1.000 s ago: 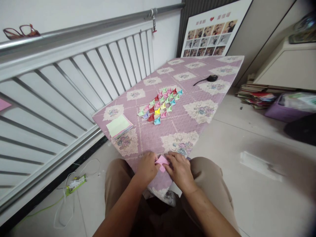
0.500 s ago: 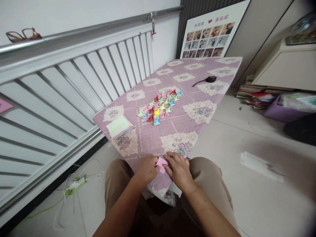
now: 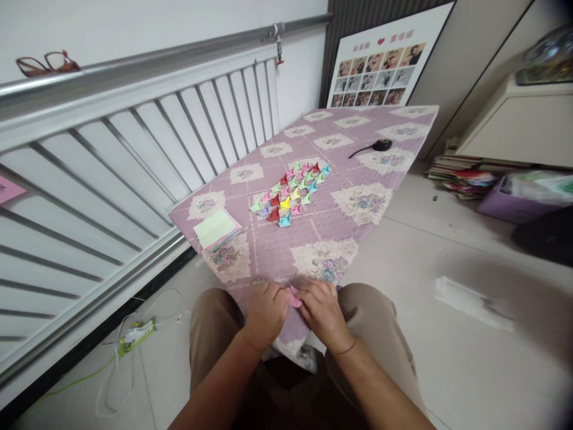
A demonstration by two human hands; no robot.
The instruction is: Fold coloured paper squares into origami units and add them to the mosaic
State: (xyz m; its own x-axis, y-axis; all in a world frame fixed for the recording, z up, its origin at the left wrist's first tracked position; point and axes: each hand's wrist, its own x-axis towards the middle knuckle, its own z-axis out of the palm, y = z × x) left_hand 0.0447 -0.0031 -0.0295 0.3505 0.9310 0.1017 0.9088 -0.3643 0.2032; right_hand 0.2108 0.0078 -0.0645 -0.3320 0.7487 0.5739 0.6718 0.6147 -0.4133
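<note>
Two bare hands meet at the near corner of a table (image 3: 277, 263), closed in a pinch on a small pink paper (image 3: 294, 297) between them. The left hand (image 3: 267, 310) grips its nine o'clock side, the right hand (image 3: 323, 310) its three o'clock side; curled fingers cover both edges, so the paper's full outline and folds (and the exact place of each thumb) cannot be made out. At twelve o'clock from the paper, well apart from the hands, lies a slanting cluster of folded paper pieces (image 3: 285, 203) in red, pink, green, yellow, blue and purple, too small to count surely. At ten o'clock sits a stack of paper squares (image 3: 215, 228), pale green on top, its lower sheets mostly hidden. Toward one o'clock rests a round black object (image 3: 382, 145) with a thin tail, its detail unclear. Beyond it leans a photo board (image 3: 373, 65), its lettering blurred. Between nine and ten o'clock, a pink piece (image 3: 9, 190) is cut off by the view's left edge.
</note>
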